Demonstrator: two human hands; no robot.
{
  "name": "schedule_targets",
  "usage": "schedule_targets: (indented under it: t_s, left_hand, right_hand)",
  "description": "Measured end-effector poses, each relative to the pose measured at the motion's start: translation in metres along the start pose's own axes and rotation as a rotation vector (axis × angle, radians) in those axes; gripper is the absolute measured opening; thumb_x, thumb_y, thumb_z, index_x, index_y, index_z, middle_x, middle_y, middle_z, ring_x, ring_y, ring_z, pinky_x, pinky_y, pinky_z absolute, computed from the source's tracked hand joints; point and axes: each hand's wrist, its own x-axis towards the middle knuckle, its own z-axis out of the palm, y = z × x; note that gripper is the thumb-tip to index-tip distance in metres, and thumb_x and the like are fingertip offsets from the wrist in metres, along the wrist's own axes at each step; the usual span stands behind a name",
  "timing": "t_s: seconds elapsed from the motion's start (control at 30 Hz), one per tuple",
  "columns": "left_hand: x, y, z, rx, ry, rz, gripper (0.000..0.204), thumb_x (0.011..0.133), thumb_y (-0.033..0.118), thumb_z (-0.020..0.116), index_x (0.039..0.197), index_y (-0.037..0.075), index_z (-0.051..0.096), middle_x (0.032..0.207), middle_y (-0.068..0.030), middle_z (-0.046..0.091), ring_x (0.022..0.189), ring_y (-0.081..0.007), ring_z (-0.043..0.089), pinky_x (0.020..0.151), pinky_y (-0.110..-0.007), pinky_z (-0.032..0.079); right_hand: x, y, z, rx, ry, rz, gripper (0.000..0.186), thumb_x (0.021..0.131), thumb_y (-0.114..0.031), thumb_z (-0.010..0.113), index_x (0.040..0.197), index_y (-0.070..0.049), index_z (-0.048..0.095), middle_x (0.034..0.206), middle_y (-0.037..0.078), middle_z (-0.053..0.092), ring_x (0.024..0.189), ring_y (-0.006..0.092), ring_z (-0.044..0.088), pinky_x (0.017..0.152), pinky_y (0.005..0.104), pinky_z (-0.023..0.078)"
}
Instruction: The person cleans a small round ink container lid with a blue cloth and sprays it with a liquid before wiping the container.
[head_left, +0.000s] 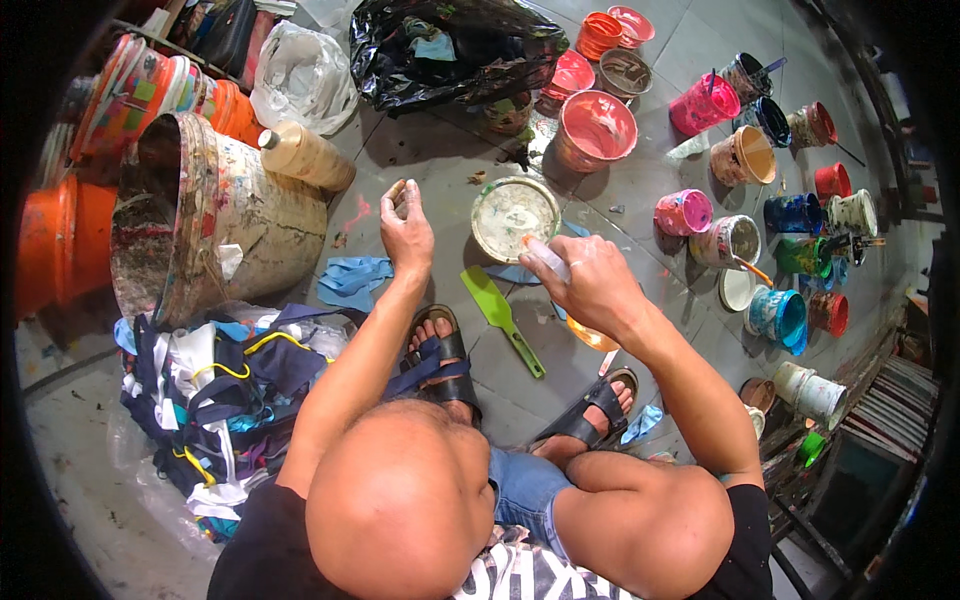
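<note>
Cloths (235,400) lie heaped by the left leg, probably kept within reach. The left hand (407,240) is raised, forearm stretched forward, fingers loosely part-curled around nothing visible. Between the hands, a round pale tub (505,215) sits on the floor, centrally, likely for access. The right hand (592,285) angles inward, fingers closed around a pale object (548,260), apparently steadying it near the tub's edge; its kind is unclear.

Spatula (492,305) is lime green, round container (515,215) off-white, mottled, left-hand bucket (40,250) orange, plastic bag (490,50) black, rag (352,282) light blue.
</note>
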Motion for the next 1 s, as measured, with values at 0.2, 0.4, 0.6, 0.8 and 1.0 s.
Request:
schedule_targets:
  t_s: [0.2,0.4,0.6,0.8,1.0]
  left_hand:
    - [-0.008,0.023,-0.001,-0.048,-0.011,0.009,0.045,0.102,0.035,0.066,0.128,-0.002,0.062,0.116,-0.0170,0.070,0.109,-0.0267,0.068,0.098,-0.039,0.050]
    - [-0.015,0.037,-0.008,0.098,-0.094,0.246,0.042,0.100,0.029,0.068,0.128,0.000,0.063,0.121,-0.0167,0.065,0.109,-0.0293,0.065,0.098,-0.040,0.051]
    - [-0.020,0.054,-0.008,0.108,-0.163,0.365,0.038,0.098,0.025,0.069,0.126,0.001,0.064,0.125,-0.0162,0.063,0.111,-0.0303,0.063,0.098,-0.042,0.050]
    - [-0.042,0.071,-0.006,0.296,-0.308,0.606,0.039,0.090,0.024,0.076,0.123,0.005,0.067,0.124,-0.0136,0.063,0.118,-0.0345,0.057,0.103,-0.045,0.047]
    - [-0.066,0.072,0.004,0.380,-0.515,0.846,0.045,0.077,0.031,0.086,0.114,0.009,0.073,0.124,-0.0108,0.063,0.120,-0.0331,0.056,0.105,-0.046,0.046]
  right_hand:
    - [0.018,-0.012,0.001,0.005,0.115,-0.051,0.040,0.099,-0.038,0.067,0.084,-0.001,0.068,0.072,0.024,0.066,0.073,0.0464,0.065,0.070,0.0529,0.051]
    - [0.000,-0.027,0.006,0.014,-0.047,-0.002,0.039,0.099,-0.038,0.067,0.086,-0.001,0.068,0.073,0.024,0.066,0.072,0.0454,0.064,0.067,0.0528,0.049]
    - [-0.028,-0.012,-0.006,-0.030,0.032,0.087,0.037,0.099,-0.034,0.068,0.086,0.000,0.068,0.075,0.024,0.065,0.071,0.0439,0.063,0.064,0.0502,0.048]
    - [-0.040,0.024,-0.009,0.200,0.173,0.253,0.034,0.100,-0.028,0.069,0.084,0.002,0.065,0.068,0.020,0.061,0.057,0.0347,0.054,0.058,0.0425,0.043]
    - [-0.035,0.024,0.000,0.274,0.234,0.231,0.032,0.100,-0.028,0.068,0.088,0.002,0.067,0.070,0.020,0.062,0.059,0.0344,0.055,0.059,0.0422,0.043]
